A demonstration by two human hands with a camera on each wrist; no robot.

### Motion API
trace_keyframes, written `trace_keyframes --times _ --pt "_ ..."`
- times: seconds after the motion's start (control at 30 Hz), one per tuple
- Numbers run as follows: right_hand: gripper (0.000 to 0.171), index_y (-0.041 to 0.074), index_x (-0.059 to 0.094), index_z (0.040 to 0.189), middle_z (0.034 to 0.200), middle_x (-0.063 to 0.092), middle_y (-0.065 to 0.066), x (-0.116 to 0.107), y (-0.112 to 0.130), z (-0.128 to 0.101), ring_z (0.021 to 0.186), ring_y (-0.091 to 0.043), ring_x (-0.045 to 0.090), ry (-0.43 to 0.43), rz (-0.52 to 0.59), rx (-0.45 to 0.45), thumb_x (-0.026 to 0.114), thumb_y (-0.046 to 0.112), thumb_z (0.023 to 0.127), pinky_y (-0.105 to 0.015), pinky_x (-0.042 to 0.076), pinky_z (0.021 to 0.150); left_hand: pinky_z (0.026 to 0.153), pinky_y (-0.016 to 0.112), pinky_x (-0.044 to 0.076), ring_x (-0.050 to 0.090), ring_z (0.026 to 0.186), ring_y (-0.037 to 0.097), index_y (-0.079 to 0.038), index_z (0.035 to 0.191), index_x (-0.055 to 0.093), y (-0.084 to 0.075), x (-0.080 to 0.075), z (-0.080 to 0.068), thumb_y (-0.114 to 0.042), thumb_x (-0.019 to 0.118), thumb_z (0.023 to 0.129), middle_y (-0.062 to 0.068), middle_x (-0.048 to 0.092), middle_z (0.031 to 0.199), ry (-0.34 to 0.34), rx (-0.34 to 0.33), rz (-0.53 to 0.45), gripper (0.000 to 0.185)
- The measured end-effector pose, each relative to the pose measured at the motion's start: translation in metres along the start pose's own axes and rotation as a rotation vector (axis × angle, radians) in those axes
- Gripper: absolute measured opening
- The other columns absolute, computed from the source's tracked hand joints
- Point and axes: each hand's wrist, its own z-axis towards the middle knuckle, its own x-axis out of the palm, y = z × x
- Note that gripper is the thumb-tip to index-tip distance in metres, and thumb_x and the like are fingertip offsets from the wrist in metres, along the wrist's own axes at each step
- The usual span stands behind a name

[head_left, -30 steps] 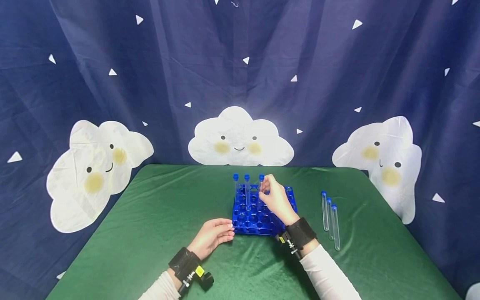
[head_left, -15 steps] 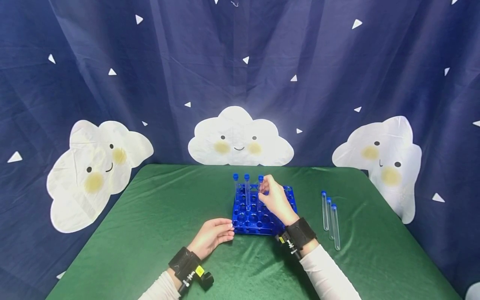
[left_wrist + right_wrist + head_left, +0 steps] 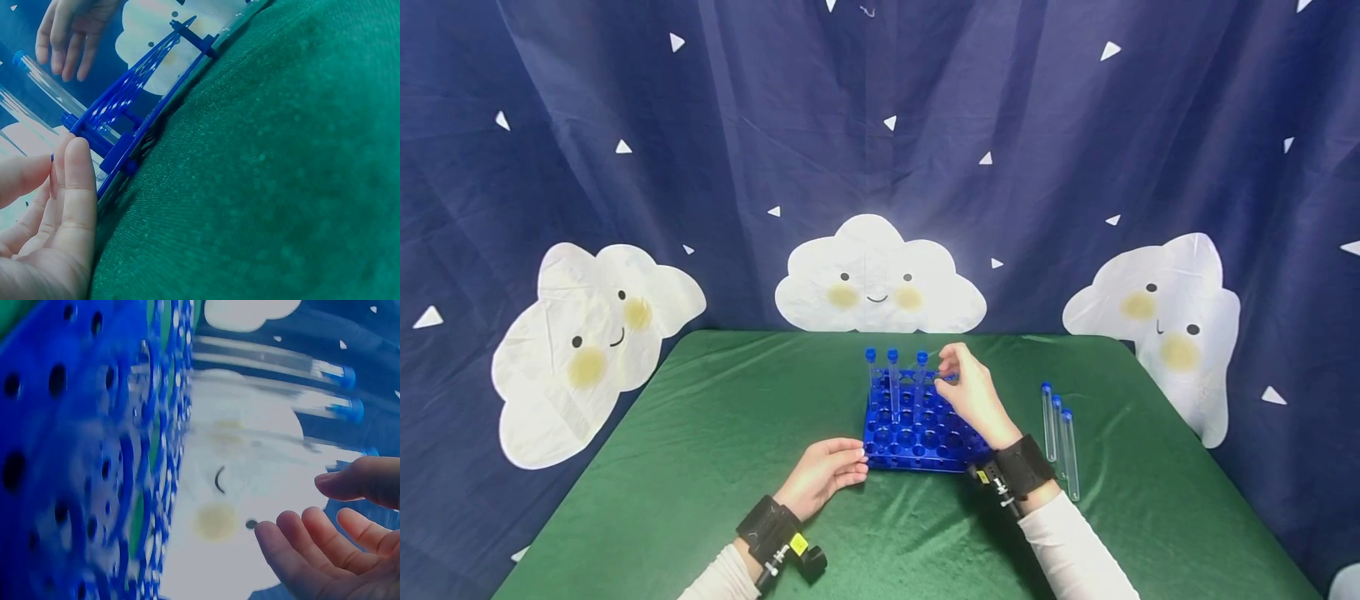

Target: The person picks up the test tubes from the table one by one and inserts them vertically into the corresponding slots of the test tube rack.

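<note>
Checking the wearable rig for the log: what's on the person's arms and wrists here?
Both arms wear white long sleeves. Each wrist carries a wide black strap: the one behind the left hand holds a small black camera module with a yellow sticker and metal hardware; the one behind the right hand shows similar metal fittings and a small yellow mark. No gloves, rings or cables are visible.

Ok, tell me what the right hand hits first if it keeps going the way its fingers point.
Probably the nearest capped tube standing in the blue rack; the right hand points left toward it, empty, though depth is unclear.
</note>
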Motion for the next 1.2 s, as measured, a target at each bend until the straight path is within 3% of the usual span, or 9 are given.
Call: trace_keyframes --times 0.37,0.6,0.77,1.07,1.2 --pt "0.04 0.0 0.055 0.12 0.104 0.067 -0.021 -0.043 -0.033 0.003 0.1 -0.036 0.065 -0.081 -0.086 0.059 0.072 0.008 0.085 -0.05 0.054 0.089 0.08 0.028 0.061 0.068 0.08 0.012 0.008 0.122 0.054 0.002 -0.001 0.002 -0.006 0.064 0.092 0.005 0.068 0.091 0.005 -0.008 -0.004 0.035" --pt "0.046 -0.005 0.056 0.124 0.111 0.067 -0.028 -0.066 -0.065 0.002 0.101 -0.04 0.064 -0.101 -0.18 0.198 0.071 0.02 0.088 -0.053 0.053 0.089 0.08 0.028 0.061 0.068 0.08 0.013 0.009 0.122 0.053 0.002 0.0 0.001 -0.007 0.064 0.092 0.005 0.068 0.091 0.001 -0.013 -0.003 0.036" --pt "0.049 -0.009 0.054 0.126 0.115 0.063 -0.032 -0.08 -0.081 -0.001 0.107 -0.045 0.06 -0.065 -0.237 0.322 0.066 0.024 0.091 -0.054 0.052 0.088 0.08 0.028 0.061 0.068 0.08 0.013 0.009 0.123 0.052 0.001 -0.001 0.001 -0.007 0.064 0.092 0.005 0.068 0.091 -0.002 -0.013 0.002 0.037" --pt "0.056 -0.016 0.052 0.123 0.122 0.055 -0.038 -0.089 -0.106 -0.004 0.107 -0.053 0.055 0.07 -0.354 0.444 0.065 0.027 0.089 -0.058 0.05 0.088 0.08 0.027 0.061 0.068 0.081 0.012 0.011 0.125 0.051 0.002 -0.001 0.001 -0.008 0.065 0.092 0.005 0.068 0.091 -0.007 -0.01 0.009 0.041" --pt "0.05 -0.016 0.055 0.115 0.11 0.059 -0.037 -0.089 -0.113 -0.006 0.095 -0.051 0.059 0.065 -0.376 0.45 0.066 0.025 0.088 -0.057 0.053 0.078 0.08 0.027 0.061 0.068 0.081 0.012 0.011 0.125 0.051 0.001 0.0 0.001 -0.008 0.065 0.092 0.004 0.068 0.091 -0.006 -0.009 0.013 0.041"
